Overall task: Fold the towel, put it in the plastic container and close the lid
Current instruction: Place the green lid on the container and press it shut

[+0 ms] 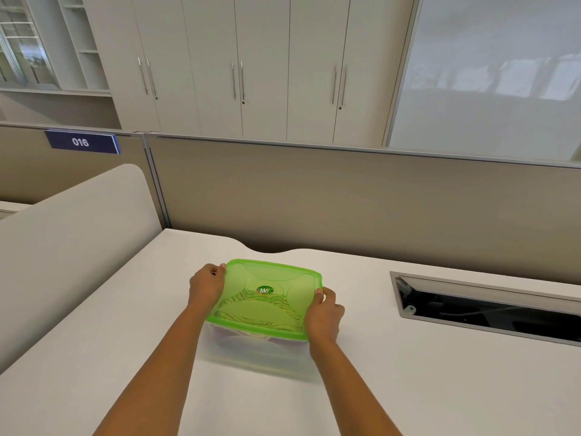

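A clear plastic container (251,354) stands on the white desk (408,388) in the middle of the head view. A translucent green lid (270,297) with a round logo lies on top of it. Through the lid a striped towel (251,309) shows inside the container. My left hand (206,286) grips the lid's far left corner and edge. At the lid's right edge my right hand (323,313) holds on, thumb on top.
An open cable tray slot (490,306) is cut into the desk to the right. A beige partition (345,199) runs behind the desk, and a rounded divider panel (78,231) rises on the left. Cabinets stand beyond.
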Motion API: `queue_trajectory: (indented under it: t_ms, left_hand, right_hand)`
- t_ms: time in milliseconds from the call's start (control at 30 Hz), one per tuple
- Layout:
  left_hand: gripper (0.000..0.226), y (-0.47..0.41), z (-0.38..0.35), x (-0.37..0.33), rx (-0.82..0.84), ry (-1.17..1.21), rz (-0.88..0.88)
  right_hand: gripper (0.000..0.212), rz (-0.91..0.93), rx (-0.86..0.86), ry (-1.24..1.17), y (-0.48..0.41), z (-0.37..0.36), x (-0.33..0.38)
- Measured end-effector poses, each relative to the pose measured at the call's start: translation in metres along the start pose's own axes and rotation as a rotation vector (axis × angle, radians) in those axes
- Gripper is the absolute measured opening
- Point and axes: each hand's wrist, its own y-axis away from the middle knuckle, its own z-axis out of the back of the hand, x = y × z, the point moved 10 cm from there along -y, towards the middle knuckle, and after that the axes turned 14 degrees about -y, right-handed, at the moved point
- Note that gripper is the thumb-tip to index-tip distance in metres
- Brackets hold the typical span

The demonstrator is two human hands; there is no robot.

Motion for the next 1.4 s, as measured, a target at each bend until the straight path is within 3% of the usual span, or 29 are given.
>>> queue_trajectory:
  t_ms: [333, 733, 967, 1400]
  left_hand:
    - [0.038, 0.005, 0.007, -0.014, -0.089, -0.124, -0.103]
    - [0.046, 0.005, 0.012, -0.009, 0.019, -0.192, -0.051]
    - [0.029, 0.022, 0.031, -0.016, -0.036, -0.109, -0.08]
    - [0.031, 0.088, 0.057, -0.005, -0.053, -0.136, -0.077]
  right_hand:
    - [0.039, 0.079, -0.034, 0.133, 0.001, 0.001, 0.004]
    - [0.041, -0.026, -0.006, 0.053, 0.002, 0.004, 0.001]
    - [0.044, -0.061, 0.026, -0.021, 0.007, 0.016, 0.004]
    - [0.038, -0.046, 0.216, 0.045, 0.06, 0.032, 0.001]
